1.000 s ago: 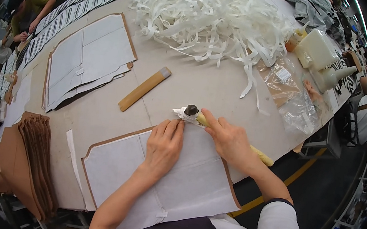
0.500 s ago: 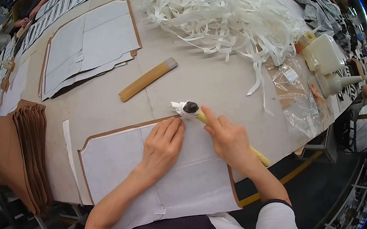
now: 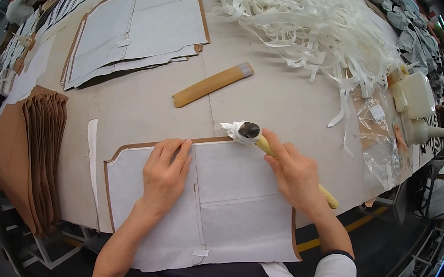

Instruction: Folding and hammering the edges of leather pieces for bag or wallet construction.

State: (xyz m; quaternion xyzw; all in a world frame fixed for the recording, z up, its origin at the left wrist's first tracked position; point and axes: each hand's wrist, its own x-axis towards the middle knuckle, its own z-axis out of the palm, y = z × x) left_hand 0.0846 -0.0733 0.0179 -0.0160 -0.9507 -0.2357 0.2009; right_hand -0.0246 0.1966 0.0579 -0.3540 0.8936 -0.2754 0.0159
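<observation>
My right hand (image 3: pixel 299 179) is wrapped round the yellow handle of a hammer (image 3: pixel 249 130). White material covers part of the hammer's dark metal head, which is at the far edge of a white-lined panel (image 3: pixel 245 221) with brown borders. On the same panel, left of the hammer, my left hand (image 3: pixel 165 175) lies with fingers stretched out, its tips at the far brown edge. It holds nothing. A small white tab (image 3: pixel 200 252) shows on the panel's near part.
A brown flat bar (image 3: pixel 212 86) lies beyond the panel. More lined panels (image 3: pixel 162 17) are stacked at far left. Folded brown pieces (image 3: pixel 37 154) stand at left. White strips (image 3: pixel 307 27) heap at the back, near plastic film (image 3: pixel 381 150) and a white bottle (image 3: pixel 418 96). Other people work far left.
My left hand has moved left along the panel's far edge, away from the hammer head. My right hand still grips the hammer. The whole view has shifted.
</observation>
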